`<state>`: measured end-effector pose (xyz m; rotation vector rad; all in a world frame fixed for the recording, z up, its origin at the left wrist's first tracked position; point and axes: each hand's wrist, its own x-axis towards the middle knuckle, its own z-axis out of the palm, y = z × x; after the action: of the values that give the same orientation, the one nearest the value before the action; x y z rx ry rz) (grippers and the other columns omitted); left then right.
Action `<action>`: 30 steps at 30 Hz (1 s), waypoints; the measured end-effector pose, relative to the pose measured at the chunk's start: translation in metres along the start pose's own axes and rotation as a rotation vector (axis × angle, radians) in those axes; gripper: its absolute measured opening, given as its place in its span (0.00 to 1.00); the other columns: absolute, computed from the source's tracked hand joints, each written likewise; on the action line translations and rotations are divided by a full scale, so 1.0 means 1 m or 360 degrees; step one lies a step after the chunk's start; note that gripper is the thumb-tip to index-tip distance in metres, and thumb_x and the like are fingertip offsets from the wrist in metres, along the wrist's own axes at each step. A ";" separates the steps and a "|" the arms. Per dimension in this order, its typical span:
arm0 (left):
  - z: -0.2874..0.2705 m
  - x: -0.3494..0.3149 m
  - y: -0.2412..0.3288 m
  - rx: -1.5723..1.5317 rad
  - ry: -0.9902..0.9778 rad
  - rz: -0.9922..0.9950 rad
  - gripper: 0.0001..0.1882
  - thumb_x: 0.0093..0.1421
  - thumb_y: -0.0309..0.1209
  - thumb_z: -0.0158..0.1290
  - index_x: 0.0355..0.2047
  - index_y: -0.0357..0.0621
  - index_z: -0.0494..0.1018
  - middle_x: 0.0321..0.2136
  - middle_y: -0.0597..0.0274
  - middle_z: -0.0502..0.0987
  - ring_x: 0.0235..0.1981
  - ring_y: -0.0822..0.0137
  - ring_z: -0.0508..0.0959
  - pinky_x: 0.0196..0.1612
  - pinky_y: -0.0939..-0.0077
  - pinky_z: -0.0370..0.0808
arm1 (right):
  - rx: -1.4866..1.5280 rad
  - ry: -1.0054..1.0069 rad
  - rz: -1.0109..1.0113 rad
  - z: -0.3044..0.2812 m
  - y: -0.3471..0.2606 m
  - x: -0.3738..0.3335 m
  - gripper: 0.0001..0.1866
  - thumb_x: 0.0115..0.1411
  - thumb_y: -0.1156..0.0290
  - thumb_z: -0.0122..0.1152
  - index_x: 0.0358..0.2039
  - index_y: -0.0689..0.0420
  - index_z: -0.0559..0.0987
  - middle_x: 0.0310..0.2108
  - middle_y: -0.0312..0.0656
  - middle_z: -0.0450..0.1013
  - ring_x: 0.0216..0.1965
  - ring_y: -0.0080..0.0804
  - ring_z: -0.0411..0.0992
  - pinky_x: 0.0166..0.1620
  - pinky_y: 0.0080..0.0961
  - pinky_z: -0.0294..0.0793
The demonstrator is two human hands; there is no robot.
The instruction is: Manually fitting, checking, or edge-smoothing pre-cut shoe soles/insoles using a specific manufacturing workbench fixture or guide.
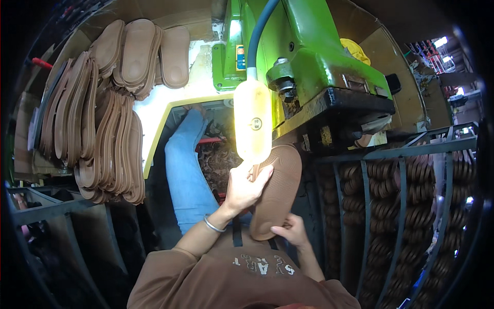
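A brown shoe sole [280, 190] with a textured face is held in front of my body, toe end pointing away from me and heel end near my shirt. My left hand [246, 188] grips its left edge toward the toe end, thumb lying over the face. At the heel end, my right hand [292, 230] pinches the right edge between thumb and fingers. Just above the sole hangs a bright yellow lamp [253, 126], covering part of the view near its toe end. Behind the lamp stands a green machine [329, 56] with a dark metal head.
Brown soles lie in several piles at the left, among them an upright stack [116, 147] and a flat stack [138, 56]. A metal rack [365, 206] full of brown soles stands on the right, another rack [67, 212] on the left. Brown scraps [221, 167] lie below, beside my leg.
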<state>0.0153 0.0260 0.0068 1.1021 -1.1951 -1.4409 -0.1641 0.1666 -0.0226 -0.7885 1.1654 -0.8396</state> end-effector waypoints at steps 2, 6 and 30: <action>0.003 -0.003 0.001 -0.0227 0.0000 -0.0084 0.14 0.59 0.24 0.53 0.44 0.32 0.70 0.35 0.63 0.76 0.33 0.78 0.74 0.38 0.85 0.71 | 0.0004 0.0124 -0.0108 -0.019 -0.009 -0.009 0.16 0.49 0.79 0.65 0.39 0.67 0.73 0.36 0.44 0.75 0.35 0.23 0.74 0.40 0.21 0.73; 0.009 -0.003 -0.001 -0.0578 0.0095 -0.0123 0.14 0.58 0.21 0.54 0.45 0.32 0.69 0.28 0.68 0.75 0.25 0.83 0.71 0.28 0.89 0.68 | -0.0061 0.0336 -0.0243 -0.049 -0.039 -0.012 0.14 0.48 0.76 0.66 0.34 0.65 0.73 0.29 0.41 0.75 0.27 0.20 0.72 0.32 0.15 0.72; -0.014 0.007 0.012 -0.0311 0.0105 0.0040 0.12 0.55 0.24 0.57 0.40 0.31 0.74 0.26 0.68 0.76 0.25 0.81 0.72 0.29 0.85 0.69 | 0.0139 0.0770 -0.0739 -0.074 -0.115 0.062 0.10 0.59 0.69 0.55 0.37 0.61 0.69 0.30 0.36 0.70 0.28 0.16 0.68 0.28 0.11 0.66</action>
<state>0.0296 0.0159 0.0162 0.9890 -0.9958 -1.4574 -0.2419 0.0514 0.0339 -0.8208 1.3745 -1.5187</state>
